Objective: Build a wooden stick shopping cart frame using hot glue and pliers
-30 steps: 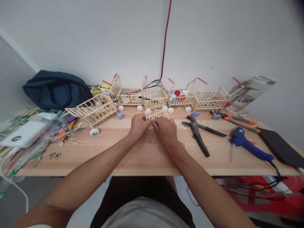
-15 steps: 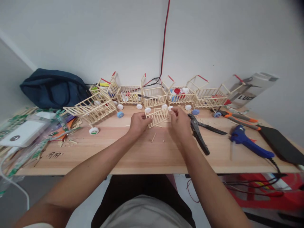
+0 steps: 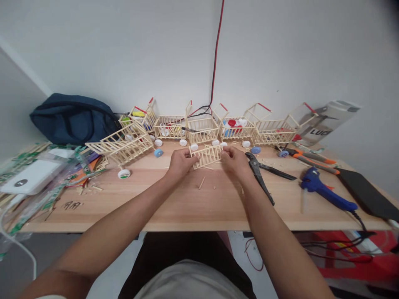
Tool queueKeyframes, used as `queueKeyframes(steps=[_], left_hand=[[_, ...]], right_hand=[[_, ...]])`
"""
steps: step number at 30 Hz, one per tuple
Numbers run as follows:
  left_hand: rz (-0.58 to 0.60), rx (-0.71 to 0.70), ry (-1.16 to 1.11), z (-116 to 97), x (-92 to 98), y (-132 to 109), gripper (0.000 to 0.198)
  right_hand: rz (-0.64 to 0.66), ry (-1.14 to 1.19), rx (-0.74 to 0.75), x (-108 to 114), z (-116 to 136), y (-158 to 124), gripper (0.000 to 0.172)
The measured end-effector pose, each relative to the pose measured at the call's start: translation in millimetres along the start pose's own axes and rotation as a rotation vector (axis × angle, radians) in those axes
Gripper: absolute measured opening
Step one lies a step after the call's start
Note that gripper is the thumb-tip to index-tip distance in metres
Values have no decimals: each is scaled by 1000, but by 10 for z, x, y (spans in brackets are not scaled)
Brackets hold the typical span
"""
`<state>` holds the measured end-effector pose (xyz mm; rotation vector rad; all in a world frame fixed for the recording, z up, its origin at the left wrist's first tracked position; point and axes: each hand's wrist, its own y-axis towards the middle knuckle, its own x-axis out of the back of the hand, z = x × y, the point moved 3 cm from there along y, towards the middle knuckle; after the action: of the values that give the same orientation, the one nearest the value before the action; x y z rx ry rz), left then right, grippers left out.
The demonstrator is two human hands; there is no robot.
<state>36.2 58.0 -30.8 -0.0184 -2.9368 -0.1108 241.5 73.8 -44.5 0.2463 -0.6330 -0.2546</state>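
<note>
Between my two hands I hold a small ladder-like panel of pale wooden sticks (image 3: 207, 156) just above the wooden table (image 3: 174, 203). My left hand (image 3: 181, 162) pinches its left end. At the right end, the fingers of my right hand (image 3: 234, 160) are closed on the frame. A loose stick (image 3: 202, 182) lies on the table just below the panel. Behind it stands a row of finished stick carts (image 3: 202, 128) with bottle-cap wheels, some holding coloured caps.
Black pliers (image 3: 260, 174) lie right of my right hand, then a blue glue gun (image 3: 324, 193), orange-handled cutters (image 3: 311, 158) and a black slab (image 3: 368, 193). A dark blue bag (image 3: 71, 118) and packets of sticks (image 3: 37, 178) crowd the left. A red and black cable (image 3: 216, 54) hangs down the wall.
My right hand left the panel's middle, swung out to the right, and now pinches its right end. The panel has been lifted and turned to face me. My left hand kept its hold.
</note>
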Motion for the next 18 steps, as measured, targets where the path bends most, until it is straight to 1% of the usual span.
queueKeyframes(steps=[3, 6, 11, 15, 18], left_hand=[[21, 14, -47, 1, 27, -6, 22], [37, 41, -74, -21, 71, -31, 22], [82, 35, -119, -175, 145, -102, 20], [98, 35, -127, -301, 169, -146, 20], [127, 22, -114, -355, 157, -174, 20]], right_hand=[[51, 132, -6, 35, 1, -2, 26], [97, 285, -11, 87, 70, -28, 24], [148, 468, -55, 166, 224, -123, 28], [199, 563, -129, 200, 267, -226, 32], [249, 621, -177, 211, 273, -297, 35]])
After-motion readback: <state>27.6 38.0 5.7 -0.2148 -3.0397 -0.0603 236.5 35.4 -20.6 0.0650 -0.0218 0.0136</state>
